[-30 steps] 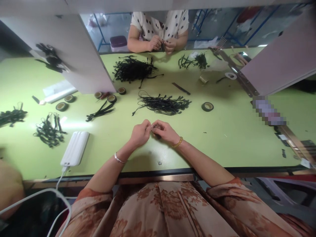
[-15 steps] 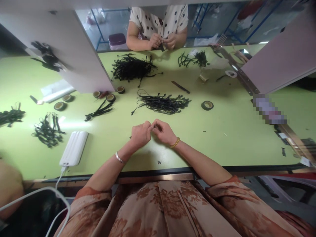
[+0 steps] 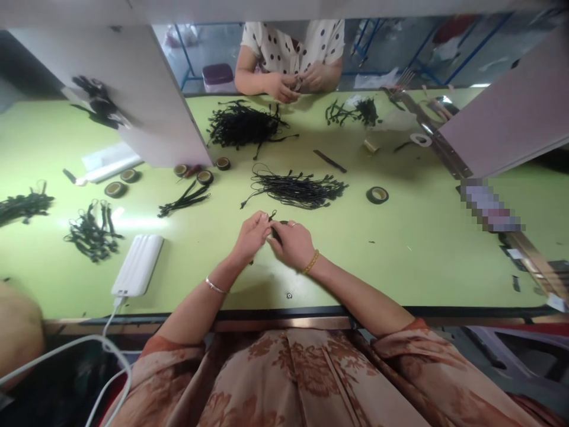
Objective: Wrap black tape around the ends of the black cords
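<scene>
My left hand [image 3: 251,237] is closed in a pinch on a thin black cable [image 3: 272,214], whose dark tip shows above the fingertips. Another dark end pokes out below that palm. Against it works my right hand [image 3: 294,244], its fingers curled round a roll of black tape [image 3: 278,232] that is mostly hidden by the hand. Both sets of fingertips meet just above the green table. Just beyond them lies a bundle of black cables [image 3: 297,188], and another roll of black tape [image 3: 377,194] lies to its right.
A white power bank [image 3: 138,264] with a white cord lies left of my arms. More tape rolls [image 3: 205,177] and black cable bundles [image 3: 92,234] are at the left. Across the table [image 3: 400,267], a co-worker [image 3: 291,59] handles something small behind a large cable pile [image 3: 244,123].
My right hand has turned over, its back now facing up around the roll. A cable tip now shows above my left fingers. The whole view has shifted slightly.
</scene>
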A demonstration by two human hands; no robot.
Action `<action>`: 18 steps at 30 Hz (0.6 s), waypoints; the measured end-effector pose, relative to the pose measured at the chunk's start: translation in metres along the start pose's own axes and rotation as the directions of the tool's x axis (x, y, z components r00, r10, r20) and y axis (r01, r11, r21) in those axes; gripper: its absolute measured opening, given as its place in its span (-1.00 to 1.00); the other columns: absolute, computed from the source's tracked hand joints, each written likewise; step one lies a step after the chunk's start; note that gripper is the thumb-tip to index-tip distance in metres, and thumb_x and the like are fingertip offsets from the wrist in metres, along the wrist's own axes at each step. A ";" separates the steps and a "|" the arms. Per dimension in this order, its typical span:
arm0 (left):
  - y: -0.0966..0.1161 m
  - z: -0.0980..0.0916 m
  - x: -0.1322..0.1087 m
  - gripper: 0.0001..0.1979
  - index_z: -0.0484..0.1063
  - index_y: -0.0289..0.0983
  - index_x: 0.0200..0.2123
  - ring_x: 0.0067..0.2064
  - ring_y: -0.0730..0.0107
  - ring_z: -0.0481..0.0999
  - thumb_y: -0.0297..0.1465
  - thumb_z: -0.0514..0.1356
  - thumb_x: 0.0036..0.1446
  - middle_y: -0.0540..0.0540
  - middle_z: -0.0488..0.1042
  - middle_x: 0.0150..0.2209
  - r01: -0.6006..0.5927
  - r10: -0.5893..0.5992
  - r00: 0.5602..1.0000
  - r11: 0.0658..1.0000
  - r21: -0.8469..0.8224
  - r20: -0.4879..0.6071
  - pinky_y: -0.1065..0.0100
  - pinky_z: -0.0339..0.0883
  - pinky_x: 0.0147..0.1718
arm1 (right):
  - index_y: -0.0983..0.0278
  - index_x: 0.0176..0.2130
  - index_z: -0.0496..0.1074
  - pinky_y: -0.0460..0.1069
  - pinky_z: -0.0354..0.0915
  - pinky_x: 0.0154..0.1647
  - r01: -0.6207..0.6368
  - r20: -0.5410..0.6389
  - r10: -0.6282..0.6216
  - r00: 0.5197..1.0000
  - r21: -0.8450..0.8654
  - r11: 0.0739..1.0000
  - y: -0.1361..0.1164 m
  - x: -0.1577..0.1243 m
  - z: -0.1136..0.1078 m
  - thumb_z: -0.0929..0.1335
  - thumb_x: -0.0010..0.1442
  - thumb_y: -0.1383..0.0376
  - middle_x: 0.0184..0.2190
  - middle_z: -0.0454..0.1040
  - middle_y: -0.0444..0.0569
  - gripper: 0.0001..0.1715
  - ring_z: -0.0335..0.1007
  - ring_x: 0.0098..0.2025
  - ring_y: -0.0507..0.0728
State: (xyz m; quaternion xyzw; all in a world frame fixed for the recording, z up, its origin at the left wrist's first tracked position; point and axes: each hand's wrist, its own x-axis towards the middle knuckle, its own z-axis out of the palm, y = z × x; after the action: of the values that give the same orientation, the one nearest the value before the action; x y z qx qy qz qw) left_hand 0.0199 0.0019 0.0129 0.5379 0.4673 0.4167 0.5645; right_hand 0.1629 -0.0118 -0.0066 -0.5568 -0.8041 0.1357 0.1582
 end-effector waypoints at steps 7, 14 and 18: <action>-0.003 -0.015 0.008 -0.52 0.27 -0.27 -0.45 -0.61 0.61 0.11 0.06 0.15 0.13 0.11 0.22 -0.64 0.024 -0.024 1.000 0.996 -0.085 0.000 0.47 -0.01 -0.60 | 0.33 0.03 0.42 0.06 0.23 -0.16 0.057 -0.072 -0.043 0.996 0.200 0.978 -0.003 -0.004 -0.004 0.23 0.33 0.15 -0.23 0.53 0.17 -0.59 0.38 -0.19 0.22; -0.005 -0.007 0.002 -0.53 0.22 -0.27 -0.54 -0.56 0.59 0.10 0.00 0.16 0.13 0.11 0.18 -0.62 -0.044 0.044 0.999 0.987 0.153 0.002 0.47 0.00 -0.57 | 0.27 -0.17 0.39 -0.04 0.30 -0.36 -0.031 -0.069 0.178 0.982 0.862 0.506 0.001 0.006 -0.016 0.43 0.09 -0.05 -0.44 0.43 -0.12 -0.50 0.32 -0.45 0.03; -0.007 -0.002 -0.001 -0.51 0.22 -0.27 -0.54 -0.60 0.60 0.09 0.04 0.12 0.14 0.11 0.17 -0.65 0.032 -0.040 0.996 0.995 0.096 0.083 0.47 -0.03 -0.61 | 0.26 -0.37 0.37 -0.03 0.30 -0.40 -0.053 -0.042 0.201 0.979 0.895 0.443 0.002 0.008 -0.011 0.45 0.05 -0.09 -0.51 0.43 -0.11 -0.52 0.32 -0.49 0.03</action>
State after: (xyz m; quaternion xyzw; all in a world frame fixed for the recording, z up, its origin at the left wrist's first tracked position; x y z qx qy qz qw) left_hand 0.0177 0.0012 0.0057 0.5727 0.4715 0.3608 0.5652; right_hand 0.1666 -0.0028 0.0038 -0.4587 -0.5567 0.5071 0.4717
